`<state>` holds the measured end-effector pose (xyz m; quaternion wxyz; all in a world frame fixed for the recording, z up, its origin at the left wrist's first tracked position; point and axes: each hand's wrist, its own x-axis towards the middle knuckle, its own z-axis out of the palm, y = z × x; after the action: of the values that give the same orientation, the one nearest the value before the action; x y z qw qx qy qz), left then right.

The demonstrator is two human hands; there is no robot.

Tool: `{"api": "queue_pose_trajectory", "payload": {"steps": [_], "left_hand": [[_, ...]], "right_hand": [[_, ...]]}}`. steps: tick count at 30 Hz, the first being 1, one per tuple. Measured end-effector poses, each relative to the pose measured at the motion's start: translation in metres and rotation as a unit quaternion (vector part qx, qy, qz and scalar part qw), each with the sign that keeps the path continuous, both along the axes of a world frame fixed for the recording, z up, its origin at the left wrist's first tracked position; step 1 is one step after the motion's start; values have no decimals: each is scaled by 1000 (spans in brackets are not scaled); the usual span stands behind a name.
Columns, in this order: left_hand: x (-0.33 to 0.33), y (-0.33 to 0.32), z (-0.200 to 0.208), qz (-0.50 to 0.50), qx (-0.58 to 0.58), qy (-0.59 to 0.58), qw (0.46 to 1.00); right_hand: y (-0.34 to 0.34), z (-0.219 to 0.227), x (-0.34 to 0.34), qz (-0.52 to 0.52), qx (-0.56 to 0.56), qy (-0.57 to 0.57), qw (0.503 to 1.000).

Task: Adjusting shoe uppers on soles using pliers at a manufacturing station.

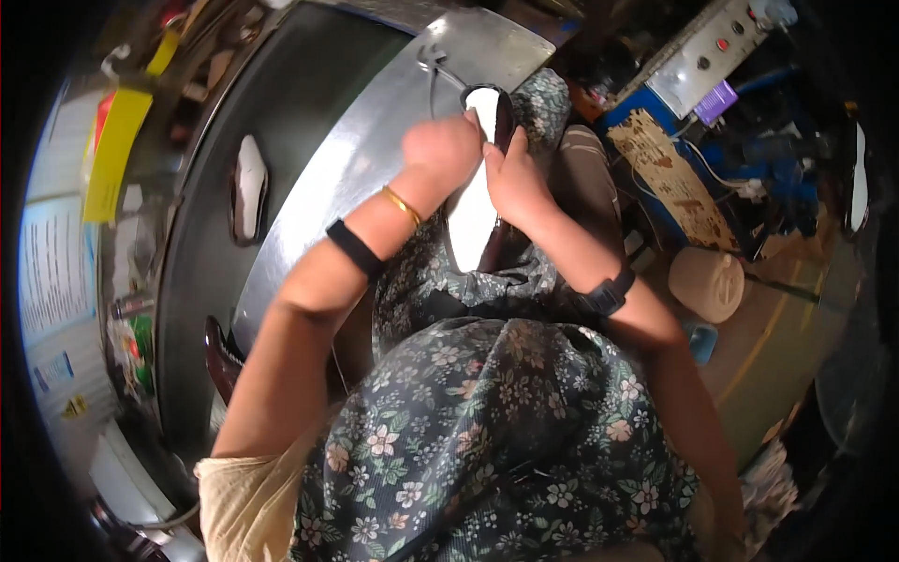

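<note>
A dark maroon shoe [473, 225] lies sole-up across my lap, its white underside facing me. Wrapped round its right side is my right hand [515, 183], closed, with the thumb on the white sole. My left hand [442, 153] is balled into a fist at the left edge of the shoe, near its far end. Whatever its fingers pinch there, if anything, is too small to make out. Beneath the shoe spreads my dark floral apron [487, 403].
To the left, a metal tabletop [323, 178] adjoins a dark belt [309, 75] carrying another white-soled shoe [248, 192]. One more maroon shoe [222, 361] stands near my left elbow. At right are a control box [698, 61], a stained board [670, 178] and a beige roll [707, 281].
</note>
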<state>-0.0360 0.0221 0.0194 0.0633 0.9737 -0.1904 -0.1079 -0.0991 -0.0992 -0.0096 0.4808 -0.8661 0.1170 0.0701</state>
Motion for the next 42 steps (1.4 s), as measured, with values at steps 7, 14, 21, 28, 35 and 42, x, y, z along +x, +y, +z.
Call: {"api": "queue_pose_trajectory", "payload": {"steps": [7, 14, 21, 28, 35, 42], "left_hand": [[-50, 30, -18, -23, -308, 5, 951], [-59, 16, -62, 146, -473, 64, 866], [23, -10, -41, 282, -592, 342, 673], [47, -22, -43, 179, -234, 168, 941], [-16, 3, -28, 188, -471, 310, 804], [-25, -12, -9, -21, -44, -183, 982]], "right_hand": [[-3, -20, -11, -51, 110, -73, 990], [-15, -32, -18, -40, 130, -142, 980], [-61, 21, 39, -102, 315, 139, 933], [-42, -9, 96, 120, -316, -126, 932], [-30, -7, 46, -75, 283, -123, 948], [-33, -27, 50, -102, 326, -59, 938]]}}
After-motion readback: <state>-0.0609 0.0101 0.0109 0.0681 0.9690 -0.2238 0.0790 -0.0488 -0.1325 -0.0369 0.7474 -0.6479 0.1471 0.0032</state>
